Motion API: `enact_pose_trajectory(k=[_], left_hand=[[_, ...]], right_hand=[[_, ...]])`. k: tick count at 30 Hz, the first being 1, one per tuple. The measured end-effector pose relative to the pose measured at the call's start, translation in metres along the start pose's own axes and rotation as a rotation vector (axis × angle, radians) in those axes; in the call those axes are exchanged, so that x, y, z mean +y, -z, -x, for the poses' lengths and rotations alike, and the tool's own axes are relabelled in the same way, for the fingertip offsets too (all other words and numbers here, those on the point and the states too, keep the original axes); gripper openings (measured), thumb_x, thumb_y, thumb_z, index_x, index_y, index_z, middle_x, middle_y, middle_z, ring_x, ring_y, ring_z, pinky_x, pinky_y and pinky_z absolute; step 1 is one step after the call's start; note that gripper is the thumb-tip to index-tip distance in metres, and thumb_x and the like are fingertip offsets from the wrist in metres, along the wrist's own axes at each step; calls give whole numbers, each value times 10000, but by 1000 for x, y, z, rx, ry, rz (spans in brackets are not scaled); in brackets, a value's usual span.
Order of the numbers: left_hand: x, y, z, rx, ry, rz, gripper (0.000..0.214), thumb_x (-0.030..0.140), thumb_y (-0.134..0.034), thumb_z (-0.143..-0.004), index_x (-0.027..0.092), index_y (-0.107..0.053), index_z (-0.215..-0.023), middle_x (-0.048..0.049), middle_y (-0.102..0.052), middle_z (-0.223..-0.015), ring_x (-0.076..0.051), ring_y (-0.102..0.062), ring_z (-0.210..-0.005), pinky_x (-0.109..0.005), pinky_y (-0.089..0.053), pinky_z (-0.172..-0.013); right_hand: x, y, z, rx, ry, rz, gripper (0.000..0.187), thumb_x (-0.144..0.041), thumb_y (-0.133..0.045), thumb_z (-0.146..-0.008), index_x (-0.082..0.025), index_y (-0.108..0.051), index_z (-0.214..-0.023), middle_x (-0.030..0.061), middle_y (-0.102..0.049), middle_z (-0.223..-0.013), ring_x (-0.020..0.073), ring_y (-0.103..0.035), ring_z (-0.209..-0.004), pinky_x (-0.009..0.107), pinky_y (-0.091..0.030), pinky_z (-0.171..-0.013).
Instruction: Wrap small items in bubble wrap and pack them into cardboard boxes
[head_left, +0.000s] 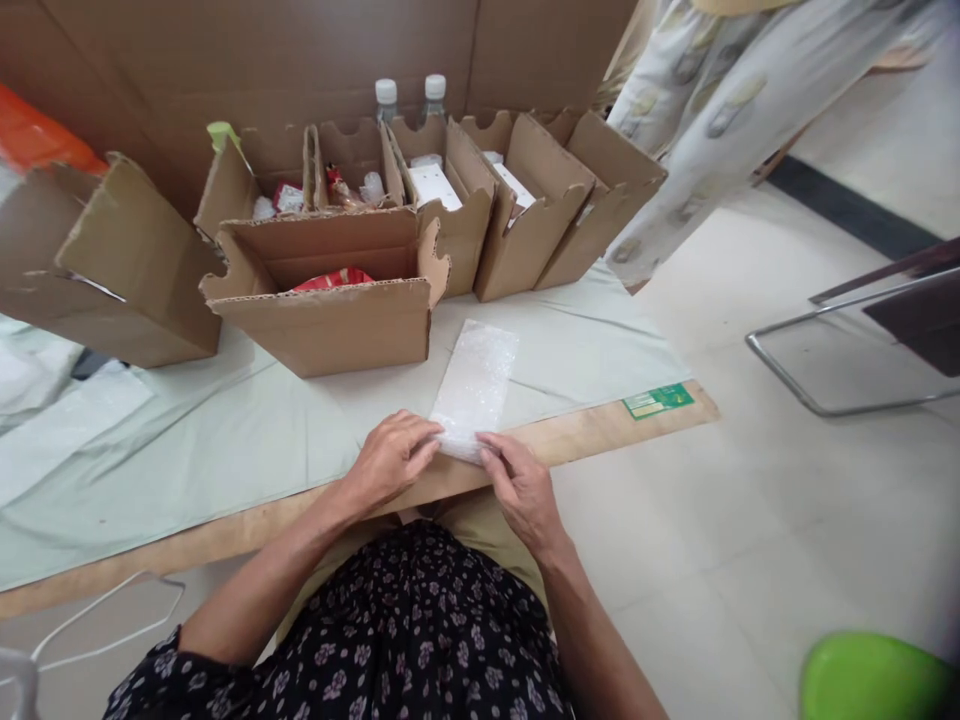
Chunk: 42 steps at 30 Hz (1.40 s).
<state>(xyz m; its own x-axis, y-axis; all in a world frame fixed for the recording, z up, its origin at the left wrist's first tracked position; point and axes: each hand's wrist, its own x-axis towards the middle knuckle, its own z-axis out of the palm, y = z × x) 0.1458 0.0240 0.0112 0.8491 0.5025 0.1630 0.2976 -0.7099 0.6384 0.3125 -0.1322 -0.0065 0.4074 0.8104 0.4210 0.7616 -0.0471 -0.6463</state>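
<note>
A clear bubble wrap piece (480,375) lies flat on the cloth near the table's front edge, its near end thicker, as if folded or rolled. My left hand (396,455) pinches the near left corner between thumb and fingers. At the near right corner, my right hand (519,485) grips the same piece, thumb and fingers closed on it. Whether anything is wrapped inside the near end cannot be made out. Just beyond it stands a cardboard box (330,325) with a red packet (334,280) inside.
Several open cardboard bins line the back, some with white boxes (435,186). Two white-capped bottles (386,95) stand behind them. Another carton (135,270) is at left, near plastic sheets (67,430). A green stool (870,680) and a metal-framed chair (810,400) are at right.
</note>
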Motion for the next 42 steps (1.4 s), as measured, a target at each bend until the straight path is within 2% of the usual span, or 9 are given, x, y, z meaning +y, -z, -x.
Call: enact_pose_trajectory(k=[4, 7, 12, 15, 19, 24, 31, 37, 42], left_hand=[[-1, -7, -19, -15, 192, -26, 226, 182, -628, -922, 205, -756, -1107, -50, -792, -1001, -200, -715, -862, -332, -570, -843], [-1, -13, -23, 1, 215, -51, 269, 188, -612, -928, 198, -738, -1166, -68, -772, -1040, -211, -710, -884, -347, -568, -855], [4, -10, -3, 126, -6, -109, 332, 270, -606, -955, 173, -682, -1263, -153, -688, -1278, -295, -632, -1173, -457, -521, -1003], [6, -7, 5, 75, -140, -64, 268, 235, -568, -980, 196, -697, -1212, -119, -733, -1198, -275, -643, -1135, -453, -507, -992], [0, -12, -12, 14, -5, -63, 264, 175, -547, -973, 194, -712, -1179, -76, -764, -1012, -232, -685, -947, -401, -524, -903], [-6, -20, -36, 72, 82, -92, 295, 220, -593, -954, 172, -695, -1226, -111, -727, -1126, -261, -664, -1034, -419, -527, -946], [2, -6, -3, 32, -89, -51, 335, 237, -604, -942, 189, -673, -1267, -112, -737, -1189, -273, -649, -1103, -448, -489, -999], [0, -11, -22, 19, 125, -122, 353, 262, -623, -935, 179, -673, -1274, -119, -748, -1136, -282, -663, -1033, -444, -512, -943], [0, -13, -23, 97, 189, -59, 350, 303, -589, -945, 179, -662, -1264, -122, -700, -1136, -281, -633, -1061, -463, -518, -974]], right_hand=[[-1, -1, 2, 170, 94, 214, 269, -259, -632, -981, -209, -668, -1243, 132, -716, -1257, 270, -668, -1143, 434, -527, -959], [0, -4, 1, 46, 192, 300, 213, -226, -637, -967, -229, -696, -1171, 100, -731, -1265, 285, -639, -1203, 455, -481, -996], [7, -3, -5, -85, 140, 212, 226, -222, -551, -1015, -242, -730, -1151, 62, -790, -1120, 260, -677, -1132, 445, -480, -971], [9, 2, -6, -136, 73, 94, 256, -267, -535, -1020, -258, -743, -1168, 60, -794, -1063, 253, -696, -1051, 444, -507, -946], [12, 6, -4, -59, 21, 99, 306, -308, -539, -1021, -239, -694, -1276, 93, -764, -1175, 262, -684, -1086, 443, -516, -953], [16, -1, -5, -26, 121, 272, 309, -300, -603, -990, -234, -670, -1284, 105, -695, -1359, 300, -609, -1262, 471, -468, -1025], [15, 4, -8, -121, 50, 84, 257, -303, -534, -1027, -253, -713, -1205, 72, -782, -1107, 257, -692, -1083, 446, -507, -956], [16, 4, -2, 0, 82, 191, 365, -364, -596, -1000, -228, -639, -1336, 133, -679, -1357, 298, -627, -1214, 474, -487, -1008], [21, -5, -10, -105, 117, 227, 307, -289, -582, -992, -253, -683, -1280, 98, -723, -1298, 288, -626, -1217, 462, -476, -1008]])
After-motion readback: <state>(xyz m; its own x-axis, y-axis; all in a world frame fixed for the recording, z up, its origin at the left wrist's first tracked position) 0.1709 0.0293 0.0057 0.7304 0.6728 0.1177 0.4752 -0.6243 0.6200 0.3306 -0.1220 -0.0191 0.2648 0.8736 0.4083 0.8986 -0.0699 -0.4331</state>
